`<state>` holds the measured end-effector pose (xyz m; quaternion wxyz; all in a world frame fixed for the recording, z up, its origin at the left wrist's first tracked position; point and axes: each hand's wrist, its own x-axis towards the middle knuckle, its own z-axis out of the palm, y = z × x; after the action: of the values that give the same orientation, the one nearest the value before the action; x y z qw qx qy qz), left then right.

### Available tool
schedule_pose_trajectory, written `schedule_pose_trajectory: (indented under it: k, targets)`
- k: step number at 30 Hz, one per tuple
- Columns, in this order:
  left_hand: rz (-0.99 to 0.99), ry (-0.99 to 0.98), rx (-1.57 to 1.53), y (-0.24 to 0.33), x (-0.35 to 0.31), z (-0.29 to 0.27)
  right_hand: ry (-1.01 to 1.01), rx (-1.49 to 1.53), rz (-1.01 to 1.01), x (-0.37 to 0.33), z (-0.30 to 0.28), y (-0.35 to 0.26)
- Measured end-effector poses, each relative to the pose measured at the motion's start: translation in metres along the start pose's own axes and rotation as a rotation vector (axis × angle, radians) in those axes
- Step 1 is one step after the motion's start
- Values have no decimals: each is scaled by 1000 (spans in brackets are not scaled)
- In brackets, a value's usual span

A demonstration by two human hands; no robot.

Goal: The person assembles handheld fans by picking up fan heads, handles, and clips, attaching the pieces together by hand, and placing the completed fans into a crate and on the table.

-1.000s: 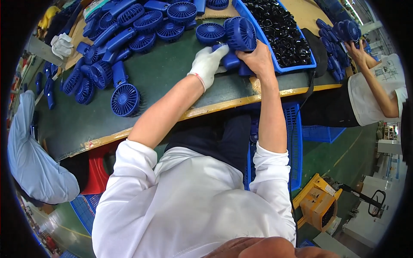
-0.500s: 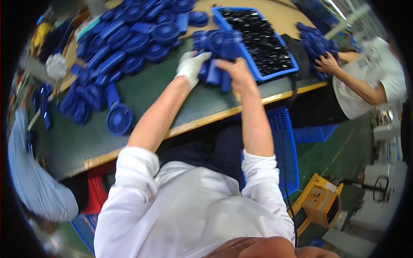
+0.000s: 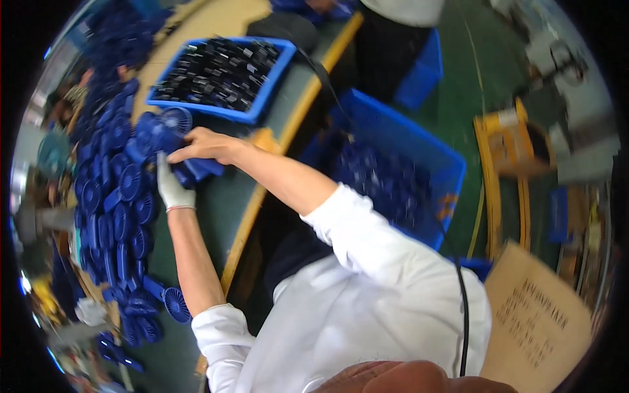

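A bunch of blue handheld fans (image 3: 157,135) is between my hands above the green table (image 3: 219,200), with round grilles beyond my fingers and handles sticking out below. My left hand (image 3: 173,185), in a white glove, is closed against the near left side of the bunch. From the right, my bare right hand (image 3: 206,145) reaches over the handles, thumb and fingers closed on the fans. Motion blur and the fans hide some fingertips. Just left lies a long heap of similar blue fans (image 3: 108,196); one single fan (image 3: 175,304) lies at its near end.
A blue tray (image 3: 252,116) full of small black parts sits just beyond my hands. To the right of the table edge (image 3: 246,229) stands a blue crate (image 3: 452,154) holding blue pieces. A cardboard box (image 3: 537,314) and a yellow pallet jack (image 3: 488,190) stand farther right.
My view has swung to the right, so the table now runs steeply up the picture and the crate shows more fully. Both hands stay at the bunch of fans.
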<state>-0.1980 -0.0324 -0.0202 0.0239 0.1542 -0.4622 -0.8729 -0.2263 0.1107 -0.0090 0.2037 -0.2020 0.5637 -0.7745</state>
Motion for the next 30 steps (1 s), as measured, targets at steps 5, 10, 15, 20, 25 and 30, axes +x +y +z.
schedule_pose_trajectory:
  k: [5, 10, 15, 20, 25, 30]
  targets:
    - [105, 47, 224, -17, -65, -7, 30, -96, -81, -68, -1, 3]
    - [433, -135, 478, -69, -171, -35, -61, -339, -536, -187, -5, 10]
    - [381, -380, 1098, -193, -224, -1, 69, -417, -418, -289, -52, 51]
    - [-412, -256, 396, -278, -196, 53, 451, -194, 245, -365, -103, 94]
    - [-630, -346, 956, -376, -123, 106, 834, 370, 309, -380, -173, 148]
    - [-596, -574, 1492, -467, -49, 121, 1175, 788, 298, -372, -246, 270]
